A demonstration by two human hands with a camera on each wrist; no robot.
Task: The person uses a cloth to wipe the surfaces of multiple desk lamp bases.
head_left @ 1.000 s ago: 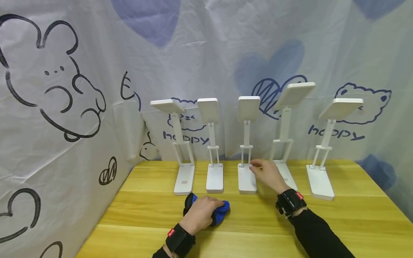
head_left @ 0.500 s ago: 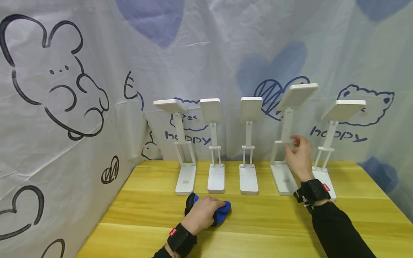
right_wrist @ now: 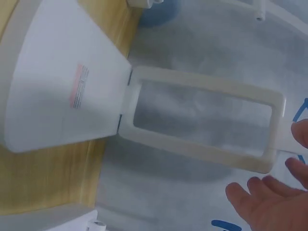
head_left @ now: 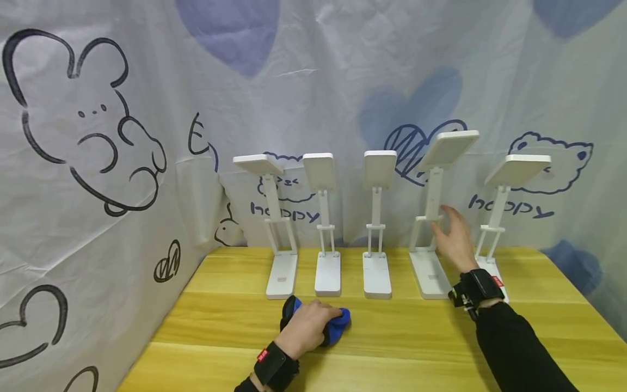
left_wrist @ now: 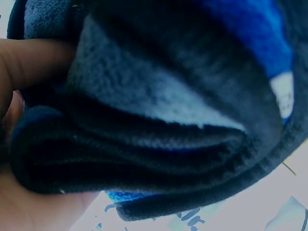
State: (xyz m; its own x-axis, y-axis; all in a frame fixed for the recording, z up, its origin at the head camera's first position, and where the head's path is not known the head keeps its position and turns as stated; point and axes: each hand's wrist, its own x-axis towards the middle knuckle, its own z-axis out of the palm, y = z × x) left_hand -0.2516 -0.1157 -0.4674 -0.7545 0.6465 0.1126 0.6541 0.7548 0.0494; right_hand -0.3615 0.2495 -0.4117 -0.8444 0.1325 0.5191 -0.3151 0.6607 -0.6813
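Note:
A folded blue and grey microfibre cloth [head_left: 337,326] with black edging lies near the table's front. My left hand [head_left: 306,325] grips it, thumb and fingers on either side of its folds [left_wrist: 154,96]. At the fourth white desk lamp [head_left: 433,196] from the left, my right hand [head_left: 454,239] is at the lower end of the upright stem. The right wrist view has its thumb [right_wrist: 300,132] over the stem's edge and the other fingers spread below, apart from the hinged frame [right_wrist: 202,154]. Firm contact cannot be made out there.
Other white lamps, a left one [head_left: 281,272], a second [head_left: 327,272], a middle one [head_left: 376,275] and a right one [head_left: 497,209], stand in the same row. A printed curtain [head_left: 333,109] hangs behind and left of the wooden table [head_left: 392,348].
My right hand has moved right from beside the middle lamp to the fourth lamp's stem, and its fingers have come nearer the stem. The left hand keeps holding the cloth in place.

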